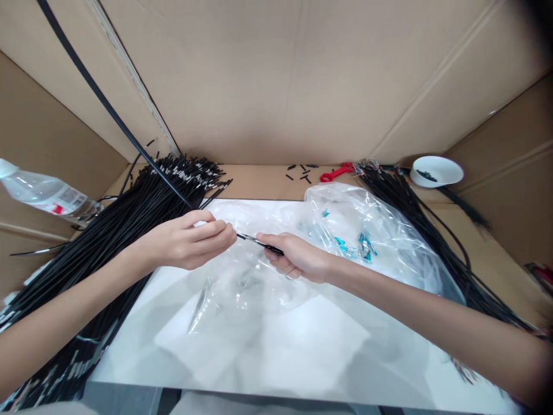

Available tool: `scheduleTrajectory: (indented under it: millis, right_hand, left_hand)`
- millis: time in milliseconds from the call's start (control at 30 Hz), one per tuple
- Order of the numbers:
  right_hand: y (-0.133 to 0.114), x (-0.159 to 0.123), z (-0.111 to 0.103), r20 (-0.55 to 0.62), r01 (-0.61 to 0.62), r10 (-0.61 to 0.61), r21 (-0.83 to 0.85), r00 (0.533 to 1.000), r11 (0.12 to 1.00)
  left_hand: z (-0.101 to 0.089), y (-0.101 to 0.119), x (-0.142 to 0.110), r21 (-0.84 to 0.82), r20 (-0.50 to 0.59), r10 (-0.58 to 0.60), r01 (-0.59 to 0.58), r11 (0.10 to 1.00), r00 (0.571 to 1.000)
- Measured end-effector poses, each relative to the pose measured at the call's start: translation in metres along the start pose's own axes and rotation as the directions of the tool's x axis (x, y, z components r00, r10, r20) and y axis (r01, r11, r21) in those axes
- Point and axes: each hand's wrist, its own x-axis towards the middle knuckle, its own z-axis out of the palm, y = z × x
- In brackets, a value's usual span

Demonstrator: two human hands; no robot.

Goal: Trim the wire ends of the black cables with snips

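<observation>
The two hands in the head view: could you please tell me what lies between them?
In the head view, a thin black cable with a bare metal tip bridges the left hand and right hand, above clear plastic film.

Two bare forearms enter from the lower corners of the frame — no sleeves, cuffs or gloves on either. The left hand [188, 242] and right hand [298, 256] carry no rings, and neither wrist shows a watch or band — fingernails are short and unpainted where they can be seen
</observation>
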Motion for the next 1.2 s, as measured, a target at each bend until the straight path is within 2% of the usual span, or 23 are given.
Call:
scheduleTrajectory:
  millis: [167,333,533,900,1200]
  right_hand:
    - [-0.001,0.006,0.0,0.03,-0.009,0.008,0.049,1.0,0.999]
    - [0.001,0.009,0.0,0.0,0.036,-0.037,0.02,0.999,0.999]
    - [0.002,0.01,-0.001,-0.026,0.025,-0.025,-0.007,0.999,1.0]
    - [0.008,0.013,0.002,-0.058,0.039,-0.044,-0.075,0.997,0.996]
    - [0.012,0.015,0.002,-0.062,0.05,-0.054,-0.064,0.997,0.997]
  left_hand:
    - [-0.003,-0.002,0.004,0.038,0.013,0.025,-0.025,0.999,1.0]
    - [-0.002,-0.001,0.007,0.062,0.026,0.047,-0.048,0.997,0.999]
    - [0.002,-0.001,0.006,0.053,0.001,0.056,-0.056,0.997,0.998]
    - [0.001,0.003,0.011,-0.032,-0.008,0.016,-0.016,0.999,1.0]
    - [0.003,0.004,0.008,-0.057,-0.024,0.021,-0.022,0.998,0.999]
